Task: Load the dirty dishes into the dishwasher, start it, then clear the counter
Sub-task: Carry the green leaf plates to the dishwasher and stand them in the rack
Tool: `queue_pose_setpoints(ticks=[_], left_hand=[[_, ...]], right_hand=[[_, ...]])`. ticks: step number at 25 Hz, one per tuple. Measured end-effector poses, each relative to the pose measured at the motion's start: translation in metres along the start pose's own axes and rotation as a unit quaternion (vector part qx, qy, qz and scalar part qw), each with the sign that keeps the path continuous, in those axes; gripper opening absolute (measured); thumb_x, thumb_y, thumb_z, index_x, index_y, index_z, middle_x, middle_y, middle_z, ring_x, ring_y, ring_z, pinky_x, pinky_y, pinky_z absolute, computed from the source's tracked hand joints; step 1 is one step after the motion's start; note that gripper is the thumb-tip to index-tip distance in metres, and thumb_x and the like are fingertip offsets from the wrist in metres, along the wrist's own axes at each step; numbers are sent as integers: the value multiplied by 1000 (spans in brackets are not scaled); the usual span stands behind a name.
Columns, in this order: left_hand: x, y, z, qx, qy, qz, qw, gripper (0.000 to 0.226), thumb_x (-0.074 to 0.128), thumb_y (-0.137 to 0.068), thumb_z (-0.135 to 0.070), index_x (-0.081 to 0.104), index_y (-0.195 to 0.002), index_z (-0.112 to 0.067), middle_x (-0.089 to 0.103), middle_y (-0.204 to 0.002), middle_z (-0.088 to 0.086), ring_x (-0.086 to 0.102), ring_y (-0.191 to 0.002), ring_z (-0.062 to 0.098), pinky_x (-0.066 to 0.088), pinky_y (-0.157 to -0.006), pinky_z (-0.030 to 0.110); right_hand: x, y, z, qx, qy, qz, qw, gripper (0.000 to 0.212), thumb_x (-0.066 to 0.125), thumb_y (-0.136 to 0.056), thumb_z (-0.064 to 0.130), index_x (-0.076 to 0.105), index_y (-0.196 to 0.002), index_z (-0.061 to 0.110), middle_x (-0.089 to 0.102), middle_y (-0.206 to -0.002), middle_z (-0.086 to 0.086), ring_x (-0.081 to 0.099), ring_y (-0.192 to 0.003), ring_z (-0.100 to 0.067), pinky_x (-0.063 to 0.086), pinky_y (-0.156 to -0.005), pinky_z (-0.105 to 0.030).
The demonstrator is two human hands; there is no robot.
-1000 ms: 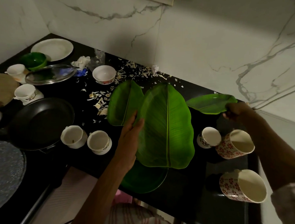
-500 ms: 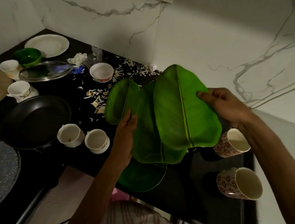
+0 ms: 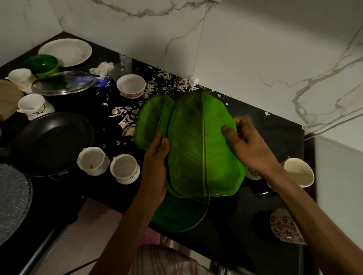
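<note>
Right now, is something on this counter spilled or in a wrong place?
Yes. Pale scraps, like peelings, lie scattered over the black counter beside the leaf-shaped green plates and along the wall. A red-patterned mug lies on its side near the right edge.

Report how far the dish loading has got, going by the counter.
Early. Done: one green leaf-shaped plate lies stacked on another. In hand: the left hand and right hand grip that stack's edges. Left: the black frying pan, white cups, round white plate, floral mugs and scattered scraps remain on the black counter. No dishwasher is visible.
</note>
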State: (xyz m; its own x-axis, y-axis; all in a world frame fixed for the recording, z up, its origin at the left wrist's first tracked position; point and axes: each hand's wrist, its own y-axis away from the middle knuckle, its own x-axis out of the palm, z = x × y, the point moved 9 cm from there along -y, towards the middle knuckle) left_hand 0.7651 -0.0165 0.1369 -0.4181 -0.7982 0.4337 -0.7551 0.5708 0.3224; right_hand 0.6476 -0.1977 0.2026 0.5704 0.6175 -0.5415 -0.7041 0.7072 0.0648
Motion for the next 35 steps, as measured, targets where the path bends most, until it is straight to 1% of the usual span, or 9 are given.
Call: queue_pose_setpoints(ticks=[4, 8, 13, 16, 19, 22, 27, 31, 35], left_hand=[[-5, 1, 1, -7, 7, 7, 1000, 40, 39, -102, -26, 47, -141, -20, 58, -136, 3, 59, -120, 21, 50, -99, 43], [-14, 0, -2, -39, -35, -1, 999, 40, 42, -101, -37, 49, -138, -24, 60, -133, 2, 61, -116, 22, 51, -96, 43], [-57, -11, -12, -5, -72, -61, 996, 49, 57, -94, -11, 49, -140, -26, 66, -125, 1, 67, -105, 22, 57, -83, 39], [-74, -9, -22, 12, -49, -94, 994, 46, 54, -95, -5, 52, -138, -21, 68, -118, 1, 68, -100, 17, 59, -75, 32], [-91, -7, -24, 14, -53, -113, 992, 46, 54, -95, -7, 51, -139, -21, 64, -126, 6, 63, -109, 25, 54, -78, 35], [-105, -3, -24, 12, -51, -132, 990, 45, 55, -95, -9, 52, -138, -21, 64, -126, 8, 62, -112, 29, 54, -84, 40], [-114, 3, -23, 6, -44, -149, 988, 43, 56, -94, -9, 54, -135, -20, 65, -124, 9, 61, -114, 30, 51, -95, 49], [-114, 4, -26, 8, -45, -154, 987, 43, 55, -94, -8, 54, -135, -20, 65, -123, 9, 61, -112, 29, 51, -94, 47], [-107, 2, -29, 12, -49, -146, 988, 44, 54, -94, -8, 53, -136, -20, 66, -117, 2, 63, -107, 24, 54, -86, 41]], right_hand=[[27, -4, -4, 5, -36, 31, 999, 34, 51, -99, 26, 45, -131, 20, 66, -110, -3, 65, -98, -18, 52, -91, -47], [42, 1, 12, -16, 34, -14, 999, 46, 52, -99, 20, 41, -142, 13, 64, -108, -2, 63, -92, -20, 50, -86, -30], [72, -11, 24, 6, -136, 71, 988, 19, 50, -101, 33, 62, -104, 19, 65, -73, 3, 61, -62, -16, 48, -57, -27], [88, -44, 5, 70, -142, 74, 985, 28, 48, -102, 33, 60, -83, 16, 60, -59, 10, 58, -52, -2, 52, -55, -23], [115, -83, -27, 106, 14, 74, 992, 28, 56, -96, 30, 65, -84, 6, 70, -78, -8, 68, -69, -16, 57, -70, -34], [143, -106, -47, 152, 100, 100, 978, 27, 57, -93, 30, 64, -93, 5, 66, -90, -11, 62, -68, -18, 43, -54, -22], [165, -116, -63, 230, 38, 74, 970, 32, 58, -92, 19, 54, -119, 2, 55, -106, -12, 59, -93, -25, 46, -67, -30], [169, -124, -72, 229, -30, 63, 971, 9, 59, -90, 15, 54, -97, 13, 60, -91, -11, 56, -61, -16, 41, -41, -22], [134, -125, -64, 176, -3, 4, 984, 18, 57, -93, 19, 52, -107, 10, 57, -93, -5, 57, -74, -16, 44, -48, -18]])
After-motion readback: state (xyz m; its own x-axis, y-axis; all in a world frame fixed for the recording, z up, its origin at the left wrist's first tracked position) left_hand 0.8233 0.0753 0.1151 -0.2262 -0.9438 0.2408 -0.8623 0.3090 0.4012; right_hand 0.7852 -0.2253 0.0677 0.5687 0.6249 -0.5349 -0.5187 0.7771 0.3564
